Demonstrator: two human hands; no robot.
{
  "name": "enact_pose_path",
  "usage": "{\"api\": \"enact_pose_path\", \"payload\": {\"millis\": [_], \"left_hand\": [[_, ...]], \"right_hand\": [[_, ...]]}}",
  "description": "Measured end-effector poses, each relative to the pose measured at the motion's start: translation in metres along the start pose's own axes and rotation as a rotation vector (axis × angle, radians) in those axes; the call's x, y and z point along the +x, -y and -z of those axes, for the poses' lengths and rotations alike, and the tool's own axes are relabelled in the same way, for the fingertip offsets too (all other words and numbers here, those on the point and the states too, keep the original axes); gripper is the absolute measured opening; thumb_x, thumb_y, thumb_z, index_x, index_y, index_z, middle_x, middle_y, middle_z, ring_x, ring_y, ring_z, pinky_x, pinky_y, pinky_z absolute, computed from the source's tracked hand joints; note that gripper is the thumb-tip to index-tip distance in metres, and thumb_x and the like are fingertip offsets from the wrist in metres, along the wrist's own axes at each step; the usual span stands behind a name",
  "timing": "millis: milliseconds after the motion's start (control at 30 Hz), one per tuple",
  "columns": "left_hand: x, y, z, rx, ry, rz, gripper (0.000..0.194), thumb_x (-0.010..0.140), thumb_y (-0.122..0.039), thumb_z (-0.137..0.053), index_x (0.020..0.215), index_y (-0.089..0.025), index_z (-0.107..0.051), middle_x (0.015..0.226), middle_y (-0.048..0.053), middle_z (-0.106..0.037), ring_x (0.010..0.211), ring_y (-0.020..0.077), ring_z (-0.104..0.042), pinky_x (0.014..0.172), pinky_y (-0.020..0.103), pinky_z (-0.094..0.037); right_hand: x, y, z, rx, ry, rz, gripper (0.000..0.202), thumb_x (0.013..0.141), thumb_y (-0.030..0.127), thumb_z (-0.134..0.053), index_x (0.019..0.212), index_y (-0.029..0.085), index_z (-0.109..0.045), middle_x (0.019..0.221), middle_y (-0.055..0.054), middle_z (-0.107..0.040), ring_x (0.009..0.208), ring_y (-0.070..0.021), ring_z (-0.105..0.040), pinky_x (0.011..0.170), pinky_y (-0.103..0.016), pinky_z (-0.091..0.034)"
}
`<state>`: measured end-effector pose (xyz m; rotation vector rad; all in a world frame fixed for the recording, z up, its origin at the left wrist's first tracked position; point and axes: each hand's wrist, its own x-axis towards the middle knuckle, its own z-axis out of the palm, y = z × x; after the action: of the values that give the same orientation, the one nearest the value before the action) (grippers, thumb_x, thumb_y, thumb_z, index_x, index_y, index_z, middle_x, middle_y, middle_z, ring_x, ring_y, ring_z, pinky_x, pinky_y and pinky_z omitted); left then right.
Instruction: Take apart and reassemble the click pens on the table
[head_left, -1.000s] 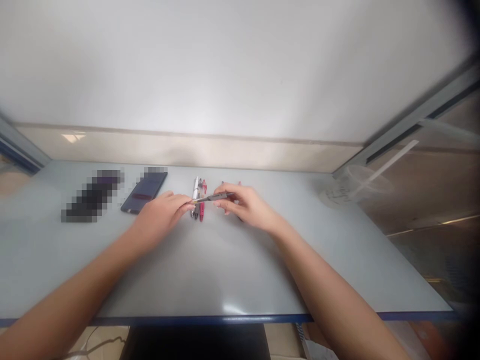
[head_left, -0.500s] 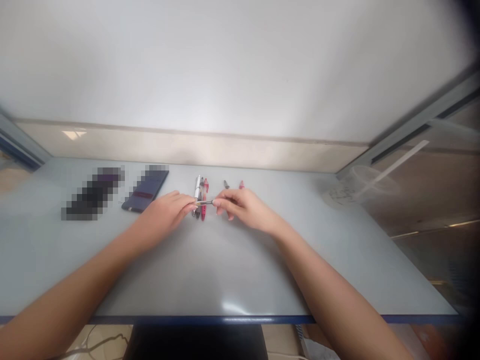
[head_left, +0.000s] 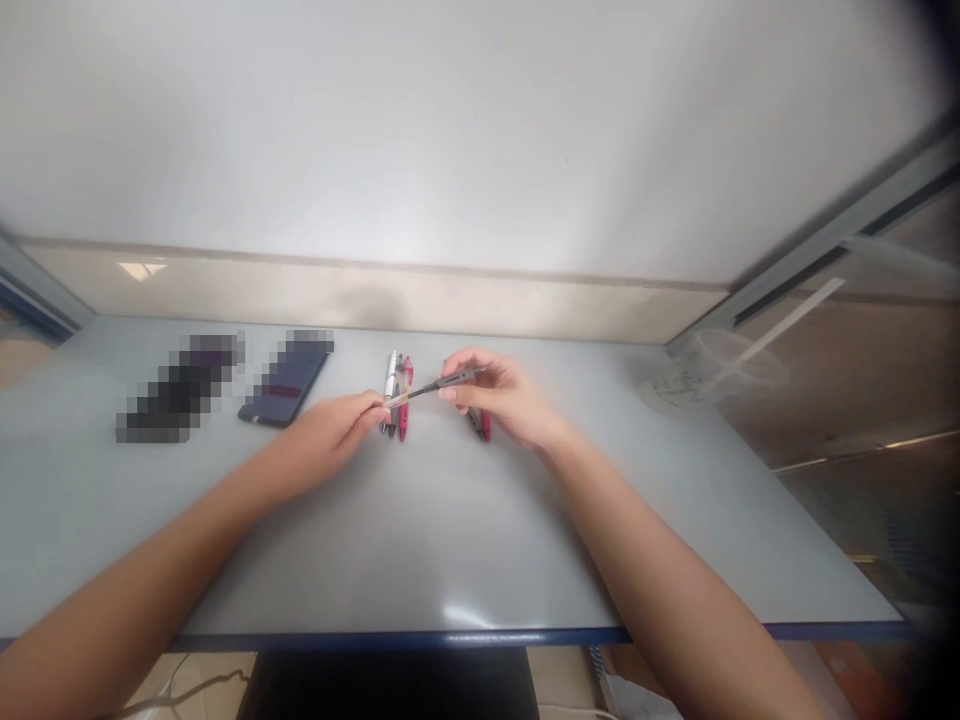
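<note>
My left hand (head_left: pixel 341 425) is closed, pinching the near end of a slim clear pen refill (head_left: pixel 397 401) with a yellowish stretch in it. Its other end meets a grey pen barrel (head_left: pixel 456 378), gripped between the thumb and fingers of my right hand (head_left: pixel 506 395). Refill and barrel form one slanted line, rising to the right above the table. Behind my left fingertips lie a white pen (head_left: pixel 391 373), a dark pen (head_left: pixel 392 430) and a red pen (head_left: pixel 404 418), side by side. Partly covered by my right hand are a grey pen part (head_left: pixel 474 421) and a red one (head_left: pixel 486 426).
A smartphone (head_left: pixel 289 385) lies left of the pens, with a pixelated dark object (head_left: pixel 180 390) further left. Toward the right edge of the table (head_left: pixel 420 540) stands a clear plastic cup (head_left: pixel 679 385) with a straw (head_left: pixel 795 318). A pale partition (head_left: pixel 450 150) rises behind.
My right hand has moved slightly up and right, and the grey barrel now shows tilted in its fingers. More of the refill and barrel is visible between my hands. My left hand keeps its pinch.
</note>
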<state>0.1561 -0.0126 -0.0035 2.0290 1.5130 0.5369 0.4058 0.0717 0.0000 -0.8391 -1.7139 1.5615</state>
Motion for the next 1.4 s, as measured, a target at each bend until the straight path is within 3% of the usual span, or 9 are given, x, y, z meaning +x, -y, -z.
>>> {"api": "enact_pose_path", "payload": {"millis": [267, 633, 767, 867, 967, 1067, 1167, 1267, 1400], "left_hand": [[0.002, 0.004, -0.004, 0.010, -0.007, 0.009, 0.035, 0.108, -0.047, -0.035, 0.103, -0.024, -0.061, 0.084, 0.000, -0.064, 0.074, 0.0195, -0.059, 0.070, 0.030, -0.041], [0.002, 0.005, -0.006, 0.014, -0.026, 0.011, 0.038, 0.108, -0.048, -0.032, 0.100, -0.023, -0.060, 0.080, 0.000, -0.063, 0.068, 0.0191, -0.057, 0.066, 0.029, -0.042], [0.001, 0.003, -0.007, 0.010, -0.041, 0.010, 0.038, 0.109, -0.047, -0.033, 0.097, -0.023, -0.060, 0.077, -0.001, -0.061, 0.066, 0.0183, -0.056, 0.063, 0.029, -0.040], [0.000, 0.003, -0.008, -0.033, -0.036, 0.000, 0.041, 0.110, -0.048, -0.031, 0.100, -0.023, -0.062, 0.074, -0.002, -0.058, 0.064, 0.0176, -0.054, 0.064, 0.029, -0.040], [-0.001, 0.003, -0.011, -0.079, -0.016, -0.031, 0.043, 0.110, -0.048, -0.030, 0.103, -0.023, -0.065, 0.073, -0.003, -0.056, 0.064, 0.0167, -0.053, 0.066, 0.028, -0.041], [0.000, 0.003, -0.012, -0.106, -0.020, -0.060, 0.043, 0.110, -0.046, -0.032, 0.098, -0.023, -0.066, 0.074, -0.002, -0.059, 0.066, 0.0161, -0.055, 0.068, 0.028, -0.044], [0.002, 0.004, -0.013, -0.104, -0.079, -0.086, 0.039, 0.108, -0.045, -0.038, 0.097, -0.022, -0.067, 0.083, 0.000, -0.068, 0.074, 0.0169, -0.061, 0.075, 0.028, -0.048], [0.004, 0.007, -0.013, -0.067, -0.163, -0.112, 0.035, 0.106, -0.044, -0.044, 0.101, -0.022, -0.070, 0.094, 0.003, -0.075, 0.083, 0.0187, -0.066, 0.081, 0.029, -0.051], [0.005, 0.011, -0.013, -0.020, -0.225, -0.131, 0.036, 0.105, -0.042, -0.044, 0.104, -0.021, -0.073, 0.101, 0.006, -0.077, 0.089, 0.0208, -0.070, 0.085, 0.031, -0.052]], "right_hand": [[-0.001, 0.003, -0.009, -0.026, -0.308, 0.152, 0.028, 0.088, 0.047, -0.073, 0.091, 0.020, -0.068, 0.085, -0.002, -0.063, 0.069, -0.0130, -0.053, 0.071, -0.031, -0.049], [-0.001, 0.002, -0.004, -0.044, -0.366, 0.150, 0.027, 0.089, 0.048, -0.072, 0.092, 0.021, -0.068, 0.080, -0.001, -0.061, 0.068, -0.0141, -0.051, 0.073, -0.033, -0.050], [0.001, 0.000, -0.004, -0.034, -0.308, 0.132, 0.028, 0.088, 0.048, -0.073, 0.094, 0.020, -0.071, 0.081, -0.001, -0.062, 0.069, -0.0138, -0.053, 0.073, -0.032, -0.050], [0.001, 0.000, -0.006, -0.037, -0.163, 0.084, 0.026, 0.087, 0.044, -0.075, 0.096, 0.020, -0.074, 0.082, -0.001, -0.065, 0.069, -0.0128, -0.053, 0.072, -0.031, -0.049], [-0.001, 0.002, -0.009, -0.085, -0.018, 0.033, 0.027, 0.086, 0.042, -0.076, 0.102, 0.021, -0.078, 0.078, -0.001, -0.064, 0.068, -0.0134, -0.053, 0.064, -0.028, -0.046], [-0.003, 0.003, -0.010, -0.131, 0.007, 0.006, 0.031, 0.086, 0.045, -0.077, 0.105, 0.021, -0.078, 0.073, 0.000, -0.063, 0.060, -0.0122, -0.048, 0.051, -0.026, -0.038], [-0.004, 0.003, -0.012, -0.200, -0.027, 0.030, 0.037, 0.087, 0.055, -0.076, 0.082, 0.019, -0.071, 0.067, 0.002, -0.057, 0.053, -0.0098, -0.042, 0.047, -0.025, -0.032], [-0.006, 0.004, -0.011, -0.358, -0.032, 0.017, 0.060, 0.093, 0.065, -0.063, 0.058, 0.019, -0.050, 0.055, 0.004, -0.043, 0.049, -0.0082, -0.035, 0.047, -0.026, -0.028], [-0.008, 0.008, -0.003, -0.365, 0.034, 0.016, 0.037, 0.089, 0.056, -0.073, 0.089, 0.020, -0.065, 0.070, 0.002, -0.057, 0.057, -0.0110, -0.048, 0.049, -0.024, -0.036]]}}
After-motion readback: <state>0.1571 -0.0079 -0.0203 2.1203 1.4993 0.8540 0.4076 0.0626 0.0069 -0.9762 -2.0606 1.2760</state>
